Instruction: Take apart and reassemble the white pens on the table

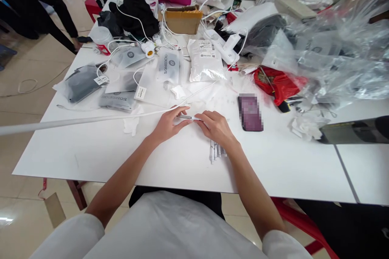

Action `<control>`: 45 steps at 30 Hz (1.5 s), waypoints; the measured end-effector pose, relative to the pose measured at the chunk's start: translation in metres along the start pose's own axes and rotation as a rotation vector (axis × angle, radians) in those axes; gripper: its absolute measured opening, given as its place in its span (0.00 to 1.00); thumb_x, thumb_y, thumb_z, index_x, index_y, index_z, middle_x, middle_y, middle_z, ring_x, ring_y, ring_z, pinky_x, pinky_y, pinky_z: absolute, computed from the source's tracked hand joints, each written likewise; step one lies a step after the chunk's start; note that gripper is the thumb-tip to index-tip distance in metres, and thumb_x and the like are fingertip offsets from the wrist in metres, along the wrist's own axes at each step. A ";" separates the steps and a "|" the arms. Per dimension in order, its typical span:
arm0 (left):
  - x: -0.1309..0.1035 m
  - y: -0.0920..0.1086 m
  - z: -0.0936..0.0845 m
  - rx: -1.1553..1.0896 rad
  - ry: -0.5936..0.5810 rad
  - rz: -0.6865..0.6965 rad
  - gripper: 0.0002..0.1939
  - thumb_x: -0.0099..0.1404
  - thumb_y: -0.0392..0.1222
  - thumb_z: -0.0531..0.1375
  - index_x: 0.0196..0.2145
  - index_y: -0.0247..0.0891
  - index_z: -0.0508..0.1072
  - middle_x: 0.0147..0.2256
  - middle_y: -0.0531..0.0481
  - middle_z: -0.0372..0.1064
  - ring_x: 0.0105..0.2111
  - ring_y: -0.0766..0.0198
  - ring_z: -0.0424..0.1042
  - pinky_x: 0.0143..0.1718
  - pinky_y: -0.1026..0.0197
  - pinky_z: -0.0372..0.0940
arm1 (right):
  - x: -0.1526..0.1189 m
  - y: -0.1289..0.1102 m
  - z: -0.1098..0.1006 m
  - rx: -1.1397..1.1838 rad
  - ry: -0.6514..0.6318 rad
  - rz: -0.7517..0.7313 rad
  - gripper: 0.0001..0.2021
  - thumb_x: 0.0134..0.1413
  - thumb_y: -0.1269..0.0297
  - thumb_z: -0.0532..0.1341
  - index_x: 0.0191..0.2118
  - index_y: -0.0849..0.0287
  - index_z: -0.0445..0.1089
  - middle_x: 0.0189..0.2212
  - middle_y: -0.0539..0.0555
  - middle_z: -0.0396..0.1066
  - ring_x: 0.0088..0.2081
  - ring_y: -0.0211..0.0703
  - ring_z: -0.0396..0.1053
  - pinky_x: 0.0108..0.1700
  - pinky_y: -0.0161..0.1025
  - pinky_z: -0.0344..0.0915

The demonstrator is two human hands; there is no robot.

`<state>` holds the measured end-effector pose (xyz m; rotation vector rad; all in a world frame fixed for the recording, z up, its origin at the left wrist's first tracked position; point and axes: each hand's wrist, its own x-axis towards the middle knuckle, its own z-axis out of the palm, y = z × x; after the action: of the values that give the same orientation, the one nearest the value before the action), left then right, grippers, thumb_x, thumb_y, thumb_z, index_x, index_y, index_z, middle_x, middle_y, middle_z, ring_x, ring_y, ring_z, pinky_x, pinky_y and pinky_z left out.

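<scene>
A slim white and silver pen is held level above the white table, between my two hands. My left hand has its thumb and fingers curled about the pen's left end. At the other end, my right hand pinches the pen between thumb and fingers, hiding its tip. Beneath my right wrist lie several similar pens in a small bunch, partly covered by the forearm.
A phone lies right of my hands. Behind are packaged pouches, a white parcel bag, a cardboard box and a power strip. A white cable crosses at left. Plastic wrapping heaps at right.
</scene>
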<state>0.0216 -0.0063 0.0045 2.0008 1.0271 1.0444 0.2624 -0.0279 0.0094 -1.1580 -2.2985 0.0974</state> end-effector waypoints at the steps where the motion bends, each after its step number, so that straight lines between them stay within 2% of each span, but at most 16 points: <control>1: 0.000 0.000 0.001 0.000 0.004 0.063 0.17 0.75 0.55 0.65 0.51 0.41 0.80 0.44 0.45 0.80 0.44 0.58 0.78 0.46 0.56 0.71 | 0.000 0.000 0.000 0.003 0.006 0.002 0.10 0.78 0.61 0.57 0.50 0.55 0.75 0.35 0.54 0.78 0.33 0.45 0.70 0.38 0.43 0.63; 4: 0.000 -0.001 0.003 0.041 0.028 0.135 0.12 0.79 0.50 0.61 0.44 0.42 0.81 0.40 0.47 0.81 0.40 0.60 0.77 0.47 0.56 0.71 | 0.000 0.000 0.001 0.004 0.007 -0.007 0.10 0.77 0.61 0.57 0.52 0.57 0.74 0.36 0.55 0.77 0.36 0.46 0.71 0.40 0.44 0.65; 8: 0.000 -0.001 0.002 0.104 0.005 0.007 0.19 0.81 0.49 0.58 0.33 0.40 0.77 0.28 0.51 0.74 0.32 0.62 0.71 0.37 0.58 0.66 | 0.002 -0.002 0.003 -0.028 0.009 -0.044 0.10 0.77 0.64 0.56 0.52 0.57 0.74 0.41 0.58 0.78 0.39 0.47 0.72 0.43 0.45 0.66; 10: -0.001 -0.002 0.001 0.116 -0.031 -0.043 0.21 0.81 0.49 0.56 0.31 0.40 0.75 0.25 0.53 0.71 0.29 0.62 0.69 0.37 0.58 0.65 | 0.003 -0.003 0.004 -0.031 0.010 -0.037 0.10 0.78 0.64 0.56 0.51 0.57 0.74 0.44 0.58 0.78 0.38 0.46 0.72 0.44 0.45 0.66; 12: -0.001 -0.004 -0.001 0.129 -0.063 -0.039 0.20 0.82 0.48 0.55 0.34 0.40 0.77 0.28 0.53 0.75 0.29 0.63 0.69 0.41 0.57 0.65 | 0.003 -0.004 0.004 -0.019 -0.005 -0.031 0.09 0.78 0.66 0.55 0.51 0.56 0.73 0.45 0.58 0.79 0.39 0.46 0.72 0.44 0.45 0.66; 14: -0.002 -0.006 -0.001 0.145 -0.086 0.002 0.18 0.83 0.49 0.54 0.42 0.41 0.80 0.35 0.52 0.80 0.31 0.63 0.72 0.46 0.56 0.66 | 0.003 -0.004 0.004 -0.003 -0.021 -0.035 0.09 0.78 0.67 0.54 0.51 0.56 0.72 0.42 0.56 0.79 0.40 0.47 0.72 0.43 0.45 0.65; 16: -0.002 -0.009 0.000 0.169 -0.091 0.066 0.15 0.81 0.52 0.57 0.47 0.42 0.80 0.37 0.51 0.81 0.33 0.62 0.74 0.47 0.55 0.66 | 0.002 -0.003 0.003 0.010 -0.032 -0.031 0.08 0.78 0.67 0.54 0.51 0.56 0.71 0.39 0.56 0.79 0.40 0.49 0.72 0.42 0.46 0.64; 19: -0.001 -0.011 0.001 0.204 -0.059 0.165 0.14 0.77 0.54 0.63 0.45 0.41 0.80 0.34 0.51 0.80 0.33 0.61 0.73 0.43 0.56 0.65 | 0.001 -0.004 0.003 0.020 -0.043 -0.017 0.10 0.78 0.66 0.54 0.54 0.57 0.70 0.40 0.57 0.78 0.40 0.49 0.71 0.43 0.46 0.65; 22: 0.001 -0.009 0.001 0.206 -0.027 0.201 0.13 0.79 0.50 0.61 0.43 0.40 0.80 0.35 0.49 0.80 0.34 0.61 0.74 0.42 0.56 0.65 | 0.002 -0.005 0.004 -0.001 -0.061 -0.033 0.12 0.78 0.65 0.53 0.58 0.57 0.70 0.41 0.58 0.77 0.41 0.49 0.71 0.43 0.46 0.64; 25: 0.001 -0.008 -0.001 0.233 -0.049 0.181 0.15 0.81 0.48 0.58 0.40 0.39 0.80 0.33 0.49 0.78 0.34 0.60 0.73 0.41 0.55 0.64 | 0.003 -0.004 0.005 -0.035 -0.044 -0.029 0.12 0.78 0.67 0.53 0.56 0.55 0.72 0.41 0.58 0.77 0.41 0.50 0.70 0.43 0.47 0.63; 28: 0.001 -0.009 -0.003 0.246 -0.082 0.125 0.19 0.82 0.48 0.55 0.37 0.39 0.80 0.31 0.49 0.76 0.33 0.59 0.72 0.41 0.54 0.64 | 0.002 0.000 0.005 -0.049 0.004 -0.009 0.10 0.77 0.68 0.54 0.54 0.55 0.71 0.46 0.59 0.77 0.44 0.51 0.70 0.45 0.47 0.63; 30: 0.000 -0.010 -0.004 0.223 -0.088 0.109 0.16 0.82 0.48 0.56 0.42 0.39 0.80 0.33 0.49 0.78 0.35 0.59 0.73 0.43 0.54 0.64 | 0.001 0.003 0.003 -0.035 0.012 0.001 0.11 0.76 0.70 0.53 0.53 0.55 0.70 0.48 0.60 0.77 0.45 0.51 0.70 0.45 0.47 0.62; 33: 0.000 -0.010 -0.003 0.210 -0.105 0.140 0.13 0.82 0.45 0.55 0.51 0.40 0.80 0.37 0.49 0.81 0.37 0.59 0.74 0.46 0.53 0.65 | 0.000 0.005 0.002 -0.035 -0.029 0.012 0.11 0.77 0.69 0.53 0.57 0.55 0.69 0.45 0.58 0.78 0.43 0.51 0.69 0.45 0.47 0.59; 37: 0.000 -0.008 -0.001 0.199 -0.108 0.137 0.12 0.83 0.43 0.54 0.50 0.41 0.78 0.42 0.48 0.82 0.41 0.58 0.76 0.49 0.53 0.66 | 0.001 0.003 0.003 -0.103 -0.046 0.018 0.10 0.77 0.64 0.56 0.55 0.52 0.73 0.41 0.56 0.77 0.42 0.50 0.66 0.44 0.47 0.55; 40: 0.000 -0.008 -0.003 0.157 -0.070 0.092 0.10 0.82 0.43 0.55 0.50 0.41 0.76 0.44 0.47 0.82 0.43 0.58 0.78 0.51 0.52 0.68 | 0.001 0.005 0.000 -0.138 0.007 0.044 0.09 0.76 0.65 0.56 0.50 0.52 0.74 0.41 0.56 0.76 0.41 0.49 0.65 0.44 0.48 0.54; 45: 0.000 -0.008 -0.009 0.120 -0.028 -0.010 0.09 0.81 0.45 0.57 0.50 0.42 0.76 0.47 0.45 0.81 0.47 0.56 0.80 0.54 0.53 0.70 | -0.001 0.015 -0.010 -0.121 0.093 0.076 0.09 0.75 0.66 0.56 0.51 0.51 0.74 0.40 0.56 0.75 0.39 0.49 0.65 0.45 0.50 0.56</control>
<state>0.0112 -0.0004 0.0027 2.0973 1.1076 0.9672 0.2782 -0.0210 0.0128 -1.2832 -2.2051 -0.0666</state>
